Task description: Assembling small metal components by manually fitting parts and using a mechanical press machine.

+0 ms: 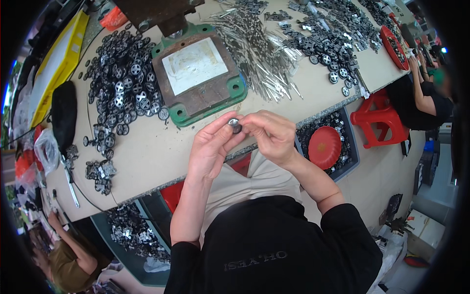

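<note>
Just in front of the table edge, my left hand [209, 147] pinches a small black toy wheel [235, 127] with a silvery hub between thumb and fingers. My right hand [275, 138] is closed beside it, fingertips pressed together against the wheel's right side. Whatever those fingertips grip is too small to make out. Behind my hands stands a green-and-brown metal press base [198, 66] with a pale plate on top. A pile of black wheels [129, 78] lies left of the press, and a heap of thin metal rods [264, 59] lies right of it.
Small dark parts [318, 29] cover the far right of the table. A red dish [325, 147] sits in a grey bin [353, 142] by my right arm, near a red stool [379, 120]. A green bin [147, 274] of parts is lower left. Other people work at both sides.
</note>
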`<action>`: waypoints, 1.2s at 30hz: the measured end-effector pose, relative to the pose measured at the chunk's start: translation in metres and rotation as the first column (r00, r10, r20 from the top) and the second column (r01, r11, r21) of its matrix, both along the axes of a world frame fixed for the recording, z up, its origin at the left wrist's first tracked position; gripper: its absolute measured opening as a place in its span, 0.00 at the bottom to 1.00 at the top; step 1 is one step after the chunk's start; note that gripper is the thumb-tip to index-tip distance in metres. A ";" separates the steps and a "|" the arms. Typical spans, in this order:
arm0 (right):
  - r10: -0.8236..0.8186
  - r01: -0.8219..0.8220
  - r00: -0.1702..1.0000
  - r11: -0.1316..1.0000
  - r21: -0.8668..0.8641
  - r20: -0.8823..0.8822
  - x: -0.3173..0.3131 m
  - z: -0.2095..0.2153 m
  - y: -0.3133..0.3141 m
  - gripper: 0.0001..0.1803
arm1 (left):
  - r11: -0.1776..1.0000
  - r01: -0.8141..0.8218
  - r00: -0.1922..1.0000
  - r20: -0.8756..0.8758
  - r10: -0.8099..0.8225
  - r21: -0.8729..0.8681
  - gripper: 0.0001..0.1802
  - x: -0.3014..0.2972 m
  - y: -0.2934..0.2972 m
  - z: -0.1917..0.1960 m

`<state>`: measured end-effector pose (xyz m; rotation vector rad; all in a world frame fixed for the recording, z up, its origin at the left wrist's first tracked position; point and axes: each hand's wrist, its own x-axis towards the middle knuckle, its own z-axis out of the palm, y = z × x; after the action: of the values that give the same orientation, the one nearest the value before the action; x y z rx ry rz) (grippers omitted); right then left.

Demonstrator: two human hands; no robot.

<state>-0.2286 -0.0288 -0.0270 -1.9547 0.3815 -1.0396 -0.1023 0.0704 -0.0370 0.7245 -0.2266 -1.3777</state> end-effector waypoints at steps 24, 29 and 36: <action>-0.366 -0.025 0.709 0.841 -0.541 -0.602 -0.019 0.028 -0.199 0.19 | 0.999 -0.031 0.999 0.020 0.031 0.031 0.17 0.001 0.003 0.000; 0.115 0.005 0.947 0.929 0.371 -0.301 -0.022 0.030 -0.134 0.15 | 0.997 -0.080 0.993 0.086 0.078 0.020 0.17 -0.004 0.003 0.001; 0.151 -0.128 0.988 0.808 0.575 0.007 -0.015 -0.014 -0.093 0.13 | 0.989 -0.138 0.975 0.184 0.127 0.047 0.17 -0.011 -0.004 0.006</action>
<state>-0.2441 -0.1216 -0.0406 -1.4276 0.4993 -0.6823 -0.1138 0.0668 -0.0315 0.8999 -0.2767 -1.1966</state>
